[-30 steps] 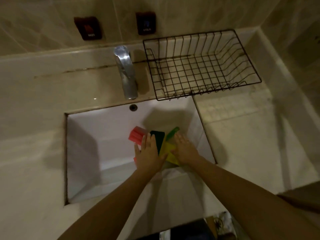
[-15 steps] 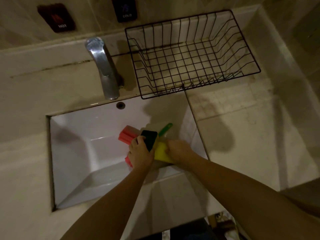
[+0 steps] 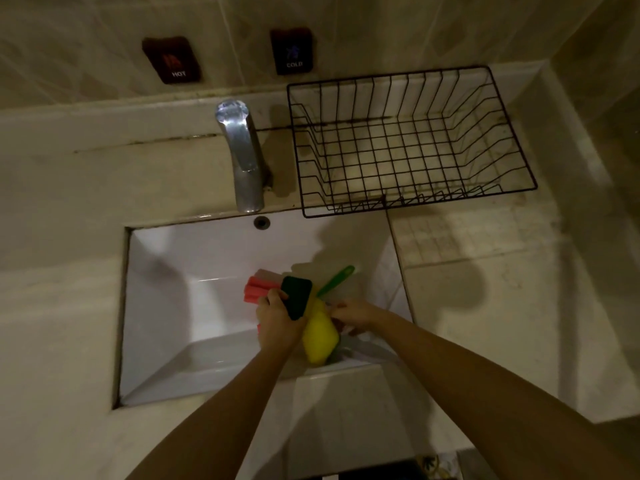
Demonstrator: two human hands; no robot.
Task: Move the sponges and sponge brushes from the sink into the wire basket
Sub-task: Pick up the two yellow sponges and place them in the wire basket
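In the white sink (image 3: pixel 194 271), my left hand (image 3: pixel 277 320) is shut on a dark green scouring sponge (image 3: pixel 296 297) and holds it tilted up. Right beside it lies a yellow sponge (image 3: pixel 320 336). My right hand (image 3: pixel 353 315) pinches that sponge's right edge, close to the base of a green brush handle (image 3: pixel 336 280) that points up and to the right. A red ribbed sponge (image 3: pixel 258 289) sits just left of my left hand, partly hidden by it. The black wire basket (image 3: pixel 415 202) stands on the counter behind the sink's right side, with nothing in it.
A chrome faucet (image 3: pixel 244 157) rises behind the sink, left of the basket. On the tiled wall are hot (image 3: pixel 171 60) and cold (image 3: pixel 292 51) controls. Counter (image 3: pixel 485 306) extends to the right of the sink, below a raised ledge.
Both hands went from lying flat on the sponges to closing on them. The dark green and yellow sponges are lifted and tilted. The camera view has shifted.
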